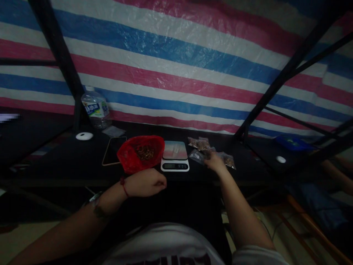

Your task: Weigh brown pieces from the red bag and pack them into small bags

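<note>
My right hand (214, 162) reaches down among small clear bags (202, 144) of brownish pieces, which lie on a black table (149, 127) to the right of a white digital scale (175, 156); the hand meets the group of bags, but the fingers are dark and blurred, and I cannot tell whether they are closed on one. My left hand (149, 183), a red cord (124, 186) around its wrist, is held in front of the scale and a little to its left, by the near edge of the table, with the fingers curled in; whether anything is pinched inside them I cannot tell. Just left of the scale sits an open red plastic bag (141, 152), its rim spread wide around a heap of small brownish pieces (146, 152). Farther left of the scale, beyond the red plastic bag, a phone (114, 151) lies flat, its screen dark. Behind the phone and left of the scale stand a large clear bottle (96, 108) with a blue and green label and, near its base, a flat clear packet (114, 131); a white rounded object (84, 136) rests to the bottle's front left. Well to the right of the scale are a blue tray (294, 142) and a second small white object (281, 159). Striped plastic sheeting (165, 73) hangs behind the scale.
</note>
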Tool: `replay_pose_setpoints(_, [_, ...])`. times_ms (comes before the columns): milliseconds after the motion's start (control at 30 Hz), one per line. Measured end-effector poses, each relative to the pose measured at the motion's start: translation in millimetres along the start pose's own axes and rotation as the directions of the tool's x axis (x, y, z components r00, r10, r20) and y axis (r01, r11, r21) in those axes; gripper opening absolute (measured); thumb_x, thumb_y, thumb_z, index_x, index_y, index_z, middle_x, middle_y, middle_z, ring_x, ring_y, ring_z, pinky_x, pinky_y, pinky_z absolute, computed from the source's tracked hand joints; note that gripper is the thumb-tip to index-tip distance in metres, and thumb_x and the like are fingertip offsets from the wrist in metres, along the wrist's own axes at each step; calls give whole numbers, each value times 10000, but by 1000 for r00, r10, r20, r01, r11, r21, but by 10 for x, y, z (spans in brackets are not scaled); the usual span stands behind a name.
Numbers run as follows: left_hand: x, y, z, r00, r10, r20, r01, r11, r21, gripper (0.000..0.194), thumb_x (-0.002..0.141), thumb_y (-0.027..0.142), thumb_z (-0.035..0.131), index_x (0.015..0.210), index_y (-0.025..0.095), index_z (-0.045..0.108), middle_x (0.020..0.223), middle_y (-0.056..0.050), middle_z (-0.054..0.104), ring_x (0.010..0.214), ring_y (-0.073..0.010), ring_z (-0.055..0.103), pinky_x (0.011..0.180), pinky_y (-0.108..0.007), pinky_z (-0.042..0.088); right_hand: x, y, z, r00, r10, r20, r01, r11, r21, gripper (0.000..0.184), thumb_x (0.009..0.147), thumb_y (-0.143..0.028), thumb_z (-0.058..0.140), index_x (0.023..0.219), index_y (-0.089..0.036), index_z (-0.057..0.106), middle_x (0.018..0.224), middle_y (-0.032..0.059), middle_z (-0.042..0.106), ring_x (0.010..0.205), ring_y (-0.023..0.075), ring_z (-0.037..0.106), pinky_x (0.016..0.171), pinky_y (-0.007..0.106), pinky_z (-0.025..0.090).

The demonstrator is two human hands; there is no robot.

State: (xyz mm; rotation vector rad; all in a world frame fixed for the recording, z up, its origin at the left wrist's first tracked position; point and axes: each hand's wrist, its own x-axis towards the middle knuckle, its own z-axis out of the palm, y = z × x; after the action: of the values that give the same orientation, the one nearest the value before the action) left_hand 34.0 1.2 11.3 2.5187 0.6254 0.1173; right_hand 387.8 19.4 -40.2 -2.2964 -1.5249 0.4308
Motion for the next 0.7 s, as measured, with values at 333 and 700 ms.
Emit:
replay_pose_setpoints(333, [5, -47, 80, 1000, -24, -12, 25, 1000, 18, 366, 836, 107, 411, 1062, 225, 674, 862, -10, 712, 775, -145, 644, 694, -222, 440, 145, -27, -135, 953, -149, -263, 99, 976, -195, 418, 887, -301, 465, 1258, -138, 567, 1128, 156, 662, 1056, 243, 616, 897, 311, 429])
replay_pose_setpoints(700, [75, -115, 45, 980, 33, -195, -52, 994, -92, 266, 832, 147, 463, 953, 186, 696, 867, -34, 705, 812, -147, 644, 740, -230, 473, 493, -313, -54, 962, -196, -190, 140, 952, -273, 351, 800, -296, 579, 1131, -210, 658, 1096, 117, 683, 1029, 257, 605, 863, 334, 426])
